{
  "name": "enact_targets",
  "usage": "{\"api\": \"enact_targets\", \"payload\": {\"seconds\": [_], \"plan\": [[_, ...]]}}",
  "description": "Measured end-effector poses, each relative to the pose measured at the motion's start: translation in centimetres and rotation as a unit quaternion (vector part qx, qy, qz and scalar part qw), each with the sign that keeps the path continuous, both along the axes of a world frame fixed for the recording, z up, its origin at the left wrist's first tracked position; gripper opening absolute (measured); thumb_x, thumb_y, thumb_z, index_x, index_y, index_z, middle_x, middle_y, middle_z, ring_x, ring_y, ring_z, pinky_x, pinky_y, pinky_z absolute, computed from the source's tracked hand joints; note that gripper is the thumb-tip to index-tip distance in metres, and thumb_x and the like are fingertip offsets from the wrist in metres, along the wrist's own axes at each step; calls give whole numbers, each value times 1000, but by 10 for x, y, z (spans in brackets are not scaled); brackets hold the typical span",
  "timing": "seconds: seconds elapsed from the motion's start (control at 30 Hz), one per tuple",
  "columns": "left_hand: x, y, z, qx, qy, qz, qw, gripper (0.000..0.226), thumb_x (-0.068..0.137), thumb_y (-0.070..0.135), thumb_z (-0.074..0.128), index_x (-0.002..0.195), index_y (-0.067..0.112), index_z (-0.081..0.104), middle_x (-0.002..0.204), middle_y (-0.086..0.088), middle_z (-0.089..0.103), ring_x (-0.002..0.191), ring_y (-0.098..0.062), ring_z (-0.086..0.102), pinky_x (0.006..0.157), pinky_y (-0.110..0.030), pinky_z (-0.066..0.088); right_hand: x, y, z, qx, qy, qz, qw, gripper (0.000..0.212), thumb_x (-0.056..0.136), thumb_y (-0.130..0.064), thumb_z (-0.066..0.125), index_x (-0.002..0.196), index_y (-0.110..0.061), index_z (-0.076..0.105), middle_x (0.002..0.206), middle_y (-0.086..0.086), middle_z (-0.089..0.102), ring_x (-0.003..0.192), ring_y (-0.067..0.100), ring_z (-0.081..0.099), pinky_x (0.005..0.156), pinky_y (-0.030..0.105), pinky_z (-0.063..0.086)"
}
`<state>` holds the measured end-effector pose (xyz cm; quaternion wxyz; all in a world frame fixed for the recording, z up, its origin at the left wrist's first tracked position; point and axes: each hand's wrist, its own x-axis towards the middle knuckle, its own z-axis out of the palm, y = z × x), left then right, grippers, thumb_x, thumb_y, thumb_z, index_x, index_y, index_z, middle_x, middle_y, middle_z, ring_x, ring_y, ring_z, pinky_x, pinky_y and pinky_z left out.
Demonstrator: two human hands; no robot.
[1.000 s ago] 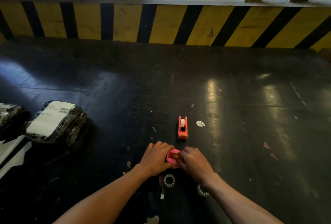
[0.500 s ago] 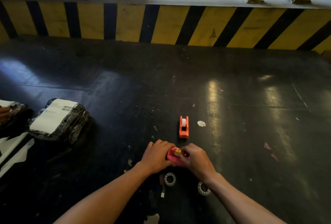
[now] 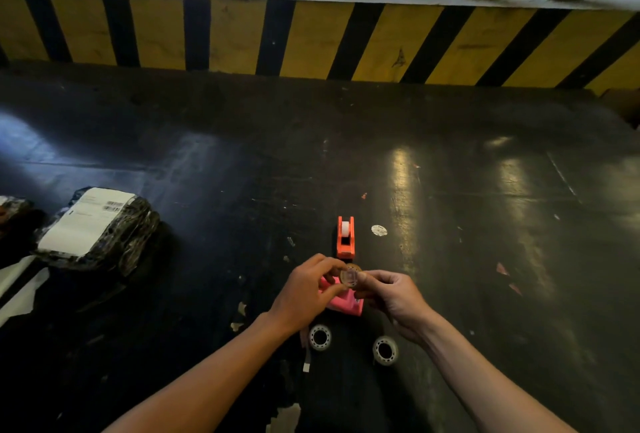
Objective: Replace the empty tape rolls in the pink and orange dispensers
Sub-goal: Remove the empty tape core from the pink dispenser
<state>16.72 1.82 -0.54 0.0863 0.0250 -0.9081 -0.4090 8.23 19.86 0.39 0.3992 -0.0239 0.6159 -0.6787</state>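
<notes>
Brown spent core [image 3: 350, 276] I saw pinched between fingertips of left hand [image 3: 306, 292] and right hand [image 3: 391, 295], above pink dispenser [image 3: 341, 302]; orange dispenser [image 3: 345, 237] sat beyond

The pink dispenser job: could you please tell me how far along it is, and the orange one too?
Done: a small brownish roll is out of the pink dispenser, pinched between the left hand and right hand above it. In hand: that roll. Left: fitting one of the two white rolls lying near the wrists, then the orange dispenser, which stands untouched with a white core inside.
</notes>
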Motion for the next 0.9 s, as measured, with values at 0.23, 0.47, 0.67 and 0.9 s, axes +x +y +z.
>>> {"api": "enact_targets", "payload": {"seconds": [0.23, 0.47, 0.67, 0.9], "plan": [[-2, 6, 2, 20, 4, -4, 1000, 33, 84, 17, 79, 114, 21, 67, 107, 11, 62, 95, -1, 63, 81, -11, 52, 0, 3, 10, -18, -24, 3, 1000, 15, 91, -11, 69, 97, 1, 75, 79, 10, 78, 64, 11, 72, 49, 16, 52], [-2, 8, -1, 65, 22, 45, 997, 24, 85, 18, 77, 107, 19, 68, 103, 8, 67, 92, -2, 65, 77, -12, 50, -2, 9, 1, 49, 13, -46, 998, 13, 90, -12, 72, 91, 1, 70, 79, 13, 73, 62, 12, 69, 49, 17, 50], [6, 3, -4, 119, 16, 86, 989, 22, 87, 17, 75, 104, 28, 65, 97, 11, 70, 84, -1, 69, 69, -12, 52, -14, 40, -29, 486, 373, 140, 778, 24, 83, -26, 78, 94, -7, 69, 100, 11, 58, 95, 32, 62, 81, 34, 50], [10, 2, -5, 121, -14, 87, 989, 27, 89, 18, 73, 111, 30, 62, 103, 12, 69, 90, 1, 67, 74, -14, 54, -7, 49, -44, 498, 401, 201, 742, 31, 80, -30, 78, 97, -7, 65, 109, 14, 54, 105, 36, 58, 86, 40, 49]]}}
